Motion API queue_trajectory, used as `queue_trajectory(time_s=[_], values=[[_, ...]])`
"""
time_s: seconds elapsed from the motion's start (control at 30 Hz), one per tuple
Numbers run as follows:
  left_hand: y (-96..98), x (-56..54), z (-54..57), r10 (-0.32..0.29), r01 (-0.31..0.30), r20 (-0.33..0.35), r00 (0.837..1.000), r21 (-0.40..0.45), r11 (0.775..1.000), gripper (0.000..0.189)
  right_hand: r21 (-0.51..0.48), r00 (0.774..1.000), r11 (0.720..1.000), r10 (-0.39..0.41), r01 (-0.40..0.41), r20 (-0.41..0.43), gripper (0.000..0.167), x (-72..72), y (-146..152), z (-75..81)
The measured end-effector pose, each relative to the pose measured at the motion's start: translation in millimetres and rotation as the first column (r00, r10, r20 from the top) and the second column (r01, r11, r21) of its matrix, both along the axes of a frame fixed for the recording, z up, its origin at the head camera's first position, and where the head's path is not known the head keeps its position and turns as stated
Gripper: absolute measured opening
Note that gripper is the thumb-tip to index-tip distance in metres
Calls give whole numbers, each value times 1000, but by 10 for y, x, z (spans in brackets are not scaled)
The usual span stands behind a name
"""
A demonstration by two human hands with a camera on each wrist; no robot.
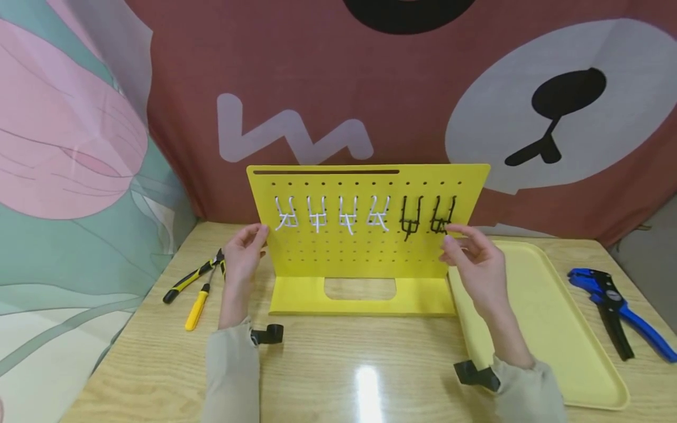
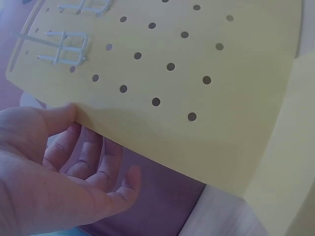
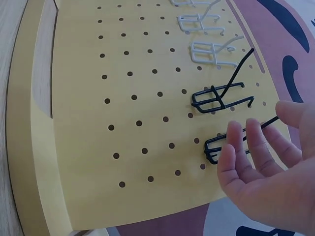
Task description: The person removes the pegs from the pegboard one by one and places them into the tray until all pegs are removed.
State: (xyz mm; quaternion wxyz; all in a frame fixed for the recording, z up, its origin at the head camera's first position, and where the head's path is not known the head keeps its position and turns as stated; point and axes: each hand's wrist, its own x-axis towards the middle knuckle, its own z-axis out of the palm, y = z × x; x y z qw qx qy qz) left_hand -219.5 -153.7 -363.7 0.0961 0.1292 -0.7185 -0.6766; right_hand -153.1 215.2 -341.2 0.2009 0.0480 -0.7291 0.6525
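Observation:
A yellow pegboard (image 1: 359, 269) stands upright on its bent foot in the middle of the table. White wire hooks (image 1: 287, 220), several in a row, hang on its left and middle part. To their right are two black wire hooks, the inner one (image 1: 409, 225) apart from my hands. My left hand (image 1: 243, 255) holds the board's left edge, thumb on the front face and fingers behind it. With thumb and index finger, my right hand (image 1: 481, 267) pinches the prong of the rightmost black hook (image 3: 210, 156); its other fingers partly cover that hook in the right wrist view.
Pliers with yellow-black handles (image 1: 191, 279) and a yellow-handled screwdriver (image 1: 197, 308) lie left of the board. A pale yellow tray (image 1: 545, 329) lies on the right, its corner behind my right hand. Beyond it is a blue and black wire stripper (image 1: 613, 296). A printed cloth hangs behind.

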Motion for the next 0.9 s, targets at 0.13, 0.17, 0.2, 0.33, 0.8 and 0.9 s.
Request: queue_trajectory(time_s=[0.13, 0.17, 0.2, 0.33, 0.8, 0.9], values=[[3, -2, 6, 0, 0, -3, 1000, 4, 1000, 30, -16, 999, 1000, -7, 6, -41, 28, -19, -18, -7], [3, -1, 10, 1, -1, -6, 1000, 3, 1000, 31, -39, 999, 999, -2, 0, -54, 28, -25, -23, -9], [4, -2, 12, 4, -4, -9, 1000, 2, 1000, 30, -51, 998, 999, 3, -6, -65, 28, -31, -28, -11], [8, -2, 13, 16, -16, -7, 1000, -7, 1000, 31, -69, 996, 997, 18, -24, -91, 27, -39, -38, -21], [15, 19, 20, -2, 2, 16, 1000, -21, 1000, 37, -132, 985, 989, 43, -65, -169, 18, -1, -36, 15], [22, 17, 15, -6, 6, 15, 1000, -21, 1000, 38, -136, 977, 985, 78, -106, -199, 18, 25, -21, 36]])
